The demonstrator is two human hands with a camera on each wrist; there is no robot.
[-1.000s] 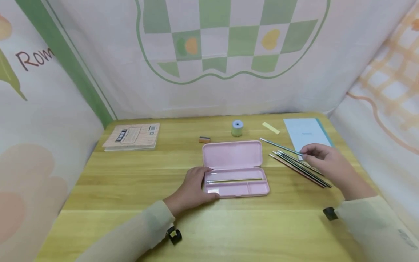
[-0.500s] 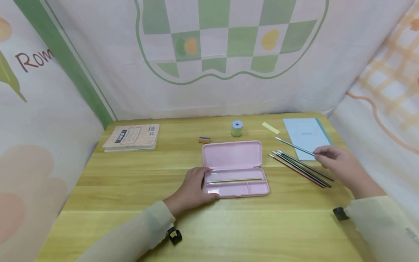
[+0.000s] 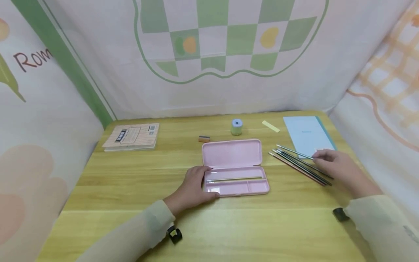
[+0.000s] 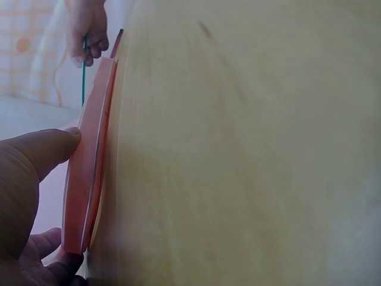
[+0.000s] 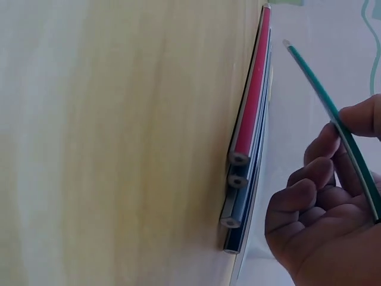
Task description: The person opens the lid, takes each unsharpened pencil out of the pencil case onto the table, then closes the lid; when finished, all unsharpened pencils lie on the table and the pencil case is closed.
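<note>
1. Head view: a pink pencil case [image 3: 234,169] is laid open near the middle of the wooden surface [image 3: 131,189], lid back; 1 pencil [image 3: 234,179] is seen in its long tray compartment.
2. Left hand [image 3: 193,189]: rested against the left end of the case, fingers curled round its edge; in the left wrist view the thumb [image 4: 41,152] is pressed on the case rim [image 4: 89,173].
3. Right hand [image 3: 340,169]: 1 green pencil [image 3: 294,151] is pinched between thumb and fingers, tip pointed toward the case; in the right wrist view the pencil [image 5: 333,116] is held clear of the surface.
4. Pencil row [image 3: 299,167]: several pencils are laid side by side on the surface, just under the held pencil and right of the case; a red one [image 5: 253,89] is seen on the outer side in the right wrist view.
5. Light blue notebook [image 3: 306,133]: placed behind the row, at the right rear.
6. Round sharpener [image 3: 236,127], small eraser [image 3: 204,138] and yellow slip [image 3: 270,126]: set behind the case, apart from each other.
7. Printed booklet [image 3: 132,135]: placed at the left rear.
</note>
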